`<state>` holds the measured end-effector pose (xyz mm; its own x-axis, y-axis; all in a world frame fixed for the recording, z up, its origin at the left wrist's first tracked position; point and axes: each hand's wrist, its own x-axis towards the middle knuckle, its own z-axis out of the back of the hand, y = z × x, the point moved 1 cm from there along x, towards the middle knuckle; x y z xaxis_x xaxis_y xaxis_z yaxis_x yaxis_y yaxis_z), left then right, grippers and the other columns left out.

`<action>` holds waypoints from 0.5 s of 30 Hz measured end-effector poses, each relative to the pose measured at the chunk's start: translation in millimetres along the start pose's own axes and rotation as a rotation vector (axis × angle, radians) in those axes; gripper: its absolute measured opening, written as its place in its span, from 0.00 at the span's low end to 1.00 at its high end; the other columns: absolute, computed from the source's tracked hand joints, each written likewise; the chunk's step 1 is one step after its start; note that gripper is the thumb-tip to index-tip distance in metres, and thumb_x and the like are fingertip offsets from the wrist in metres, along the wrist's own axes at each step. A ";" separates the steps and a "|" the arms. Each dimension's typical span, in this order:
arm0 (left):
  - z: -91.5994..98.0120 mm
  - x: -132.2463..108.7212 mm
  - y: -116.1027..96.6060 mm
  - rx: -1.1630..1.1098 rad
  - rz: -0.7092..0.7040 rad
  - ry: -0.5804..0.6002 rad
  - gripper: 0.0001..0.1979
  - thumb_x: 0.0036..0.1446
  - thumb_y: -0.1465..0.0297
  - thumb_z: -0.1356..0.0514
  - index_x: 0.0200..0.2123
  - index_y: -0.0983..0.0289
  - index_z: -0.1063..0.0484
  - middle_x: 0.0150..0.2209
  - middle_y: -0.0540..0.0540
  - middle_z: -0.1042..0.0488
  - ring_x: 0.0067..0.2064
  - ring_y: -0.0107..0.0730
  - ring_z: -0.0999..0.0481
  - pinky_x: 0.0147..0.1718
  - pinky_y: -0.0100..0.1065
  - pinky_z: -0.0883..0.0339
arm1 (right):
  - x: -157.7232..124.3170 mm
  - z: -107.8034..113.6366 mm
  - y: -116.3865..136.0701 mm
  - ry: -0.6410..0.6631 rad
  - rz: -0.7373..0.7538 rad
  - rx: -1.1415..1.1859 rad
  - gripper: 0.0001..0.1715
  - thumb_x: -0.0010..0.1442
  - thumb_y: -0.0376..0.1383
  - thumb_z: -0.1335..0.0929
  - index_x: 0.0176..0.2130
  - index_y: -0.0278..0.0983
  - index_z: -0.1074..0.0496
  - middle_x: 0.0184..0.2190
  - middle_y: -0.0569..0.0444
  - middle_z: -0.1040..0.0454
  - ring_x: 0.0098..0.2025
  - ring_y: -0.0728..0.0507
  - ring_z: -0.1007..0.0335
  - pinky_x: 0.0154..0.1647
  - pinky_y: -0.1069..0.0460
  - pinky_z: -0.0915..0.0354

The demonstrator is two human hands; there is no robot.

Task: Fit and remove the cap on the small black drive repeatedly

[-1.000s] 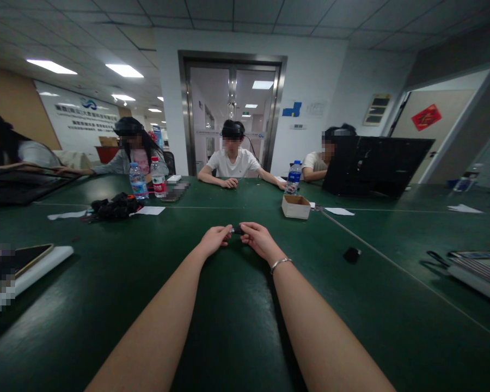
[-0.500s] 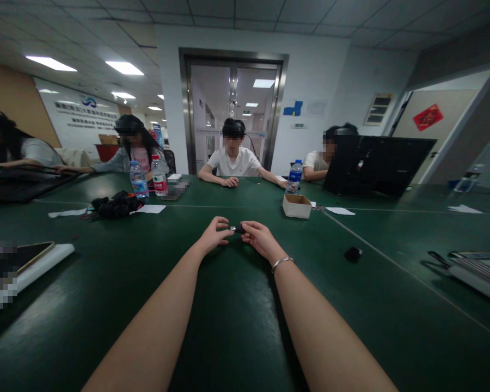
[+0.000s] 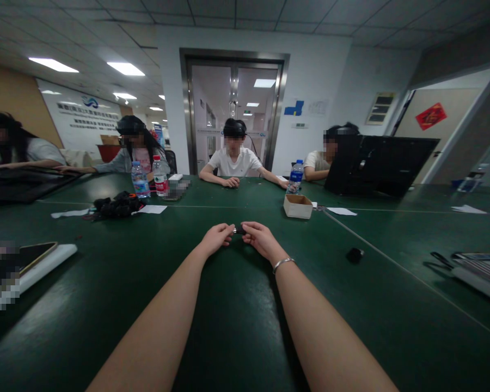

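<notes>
Both my arms stretch out over a dark green table (image 3: 237, 326). My left hand (image 3: 217, 238) and my right hand (image 3: 258, 237) meet at the middle of the table, fingers curled. Between their fingertips they pinch a small black object with a light metal end (image 3: 238, 230). What it is I cannot make out. A thin bracelet sits on my right wrist. A small black object (image 3: 354, 255) lies on the table to the right of my right hand.
An open cardboard box (image 3: 298, 206) and a water bottle (image 3: 295, 177) stand beyond my hands. Two bottles (image 3: 140, 180) and a black heap (image 3: 116, 207) are at the left, a laptop (image 3: 378, 166) at the right. Several people sit around the table's far side.
My hands stay together on the small object. The left fingers spread slightly half a second ago and have closed in on it again. The view has shifted a little.
</notes>
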<state>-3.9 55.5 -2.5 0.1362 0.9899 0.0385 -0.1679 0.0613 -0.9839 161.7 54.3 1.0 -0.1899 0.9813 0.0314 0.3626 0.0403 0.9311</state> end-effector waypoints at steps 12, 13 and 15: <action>-0.6 7.1 8.3 0.062 -0.023 -0.015 0.25 0.47 0.47 0.43 0.29 0.65 0.28 0.32 0.57 0.26 0.30 0.30 0.28 0.26 0.29 0.35 | 0.6 -0.3 -1.0 0.016 0.009 -0.008 0.13 0.45 0.32 0.26 0.34 0.33 0.27 0.23 0.55 0.28 0.22 0.53 0.33 0.24 0.56 0.35; -0.8 7.5 8.9 0.067 -0.016 -0.011 0.25 0.48 0.47 0.44 0.28 0.66 0.28 0.30 0.57 0.26 0.29 0.30 0.29 0.26 0.29 0.35 | 0.3 -0.5 -0.8 0.018 0.009 -0.008 0.12 0.46 0.31 0.26 0.34 0.33 0.27 0.23 0.55 0.28 0.22 0.53 0.33 0.24 0.56 0.35; -1.0 7.7 9.5 0.058 0.002 -0.018 0.27 0.49 0.45 0.46 0.28 0.66 0.28 0.29 0.57 0.26 0.29 0.30 0.29 0.26 0.30 0.35 | -0.1 -0.7 -0.5 0.018 0.006 -0.007 0.12 0.46 0.31 0.26 0.34 0.33 0.27 0.23 0.55 0.28 0.22 0.53 0.33 0.24 0.56 0.35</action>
<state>-3.4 63.6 -11.7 0.1180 0.9922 0.0397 -0.2243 0.0656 -0.9723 160.9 54.1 0.8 -0.2039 0.9780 0.0438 0.3577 0.0328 0.9332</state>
